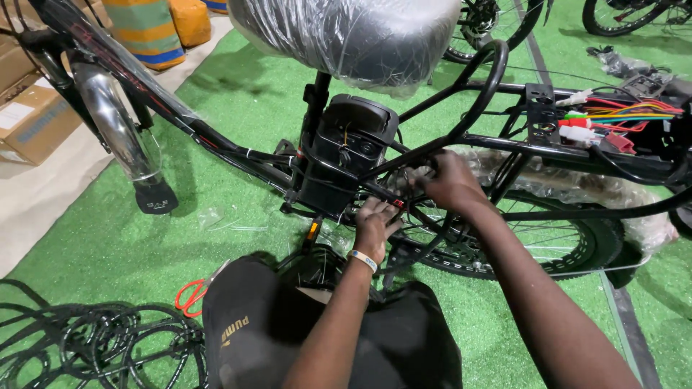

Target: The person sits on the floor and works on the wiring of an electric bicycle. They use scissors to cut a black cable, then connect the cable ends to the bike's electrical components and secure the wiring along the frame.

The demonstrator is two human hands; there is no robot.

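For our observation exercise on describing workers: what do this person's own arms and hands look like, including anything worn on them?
Both arms are bare, with no sleeves in view and no gloves. The left hand has a light-coloured wristband with blue marks at the wrist. The right hand and its forearm carry nothing: no watch, band or ring shows.

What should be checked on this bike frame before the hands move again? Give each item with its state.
1. Left hand on the frame tube below the battery box: ok.
2. Right hand at the cables by the rear wheel: ok.
3. What the fingers grip: cannot tell.
4. Loose coloured wires on the rear rack: not ok, unconnected ends.
5. Orange scissors on the green mat, away from both hands: ok.
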